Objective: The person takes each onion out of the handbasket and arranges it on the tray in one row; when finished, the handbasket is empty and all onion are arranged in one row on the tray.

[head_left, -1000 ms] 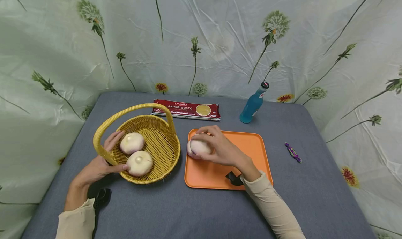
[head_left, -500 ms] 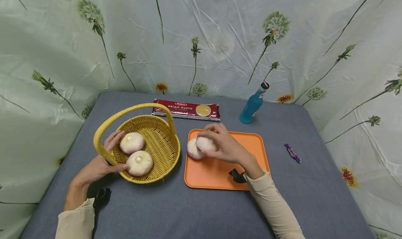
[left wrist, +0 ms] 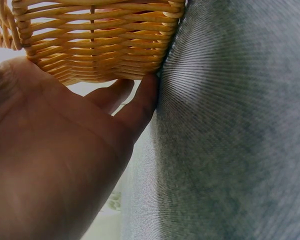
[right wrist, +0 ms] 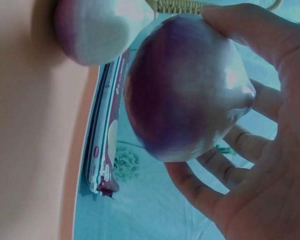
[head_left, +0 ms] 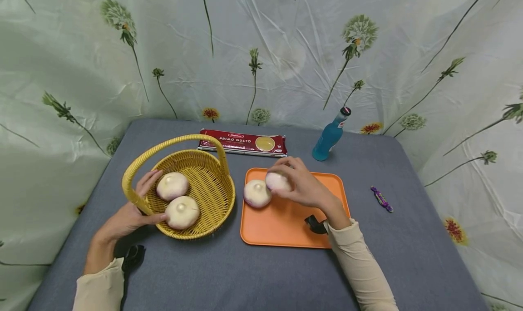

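Note:
My right hand (head_left: 304,186) holds a white-and-purple turnip (head_left: 278,182) between thumb and fingers above the orange tray (head_left: 282,229). In the right wrist view, this turnip (right wrist: 185,90) hangs clear of the tray surface. Another turnip (head_left: 257,194) sits on the tray just left of it. My left hand (head_left: 132,218) grips the near left side of a yellow wicker basket (head_left: 212,202), its thumb and fingers spread around the handle's base. Inside that basket lie two turnips, a farther one (head_left: 172,186) and a nearer one (head_left: 182,212).
Behind the basket and tray lies a red spaghetti packet (head_left: 243,143). A blue bottle (head_left: 328,136) stands upright at the back right. A purple wrapped candy (head_left: 382,199) lies right of the tray. The basket's tall handle (head_left: 171,143) arches over its opening.
My right hand has lifted its turnip off the other turnip and moved it to the right, so the two now show apart. The left hand and basket stay put.

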`<state>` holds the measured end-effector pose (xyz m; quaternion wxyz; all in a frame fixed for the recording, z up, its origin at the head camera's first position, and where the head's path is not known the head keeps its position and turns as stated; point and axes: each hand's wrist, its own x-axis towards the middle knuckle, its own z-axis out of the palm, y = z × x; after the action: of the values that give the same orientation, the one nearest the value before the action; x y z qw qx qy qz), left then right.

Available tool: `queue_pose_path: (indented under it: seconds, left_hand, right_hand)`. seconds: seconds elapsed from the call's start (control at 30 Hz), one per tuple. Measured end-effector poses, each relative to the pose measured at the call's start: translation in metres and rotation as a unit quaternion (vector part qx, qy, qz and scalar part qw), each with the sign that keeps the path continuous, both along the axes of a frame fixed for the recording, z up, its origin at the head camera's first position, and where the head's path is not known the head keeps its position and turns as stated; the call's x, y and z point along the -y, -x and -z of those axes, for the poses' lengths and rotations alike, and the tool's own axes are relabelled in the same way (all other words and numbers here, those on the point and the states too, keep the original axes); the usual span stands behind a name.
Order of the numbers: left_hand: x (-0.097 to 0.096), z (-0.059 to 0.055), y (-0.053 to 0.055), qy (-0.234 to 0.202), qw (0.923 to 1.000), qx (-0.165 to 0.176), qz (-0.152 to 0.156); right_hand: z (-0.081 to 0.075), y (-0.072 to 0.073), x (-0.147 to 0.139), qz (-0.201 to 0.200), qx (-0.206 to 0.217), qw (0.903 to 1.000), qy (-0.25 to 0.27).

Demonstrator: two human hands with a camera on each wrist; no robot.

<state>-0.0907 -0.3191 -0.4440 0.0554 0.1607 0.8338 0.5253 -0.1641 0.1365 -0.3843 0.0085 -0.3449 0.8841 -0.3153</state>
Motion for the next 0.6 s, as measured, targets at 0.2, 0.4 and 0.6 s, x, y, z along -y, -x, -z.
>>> queue_pose_path:
  seconds: [0.2, 0.4, 0.6]
  left_hand:
    - [0.0006, 0.0012, -0.0005, -0.007, 0.9999, 0.014, 0.001]
    - [0.0003, 0.0007, -0.0003, -0.006, 0.9999, 0.01, 0.001]
    - [-0.0002, -0.0005, 0.0002, 0.006, 0.9999, -0.01, 0.0]
  right_hand:
    - [-0.0002, 0.0034, -0.0059, 0.002, 0.024, 0.9995, -0.02]
    - [0.0014, 0.0054, -0.01, 0.004, 0.029, 0.9988, -0.039]
    - [0.004, 0.0074, -0.0109, 0.008, 0.042, 0.9974, -0.058]
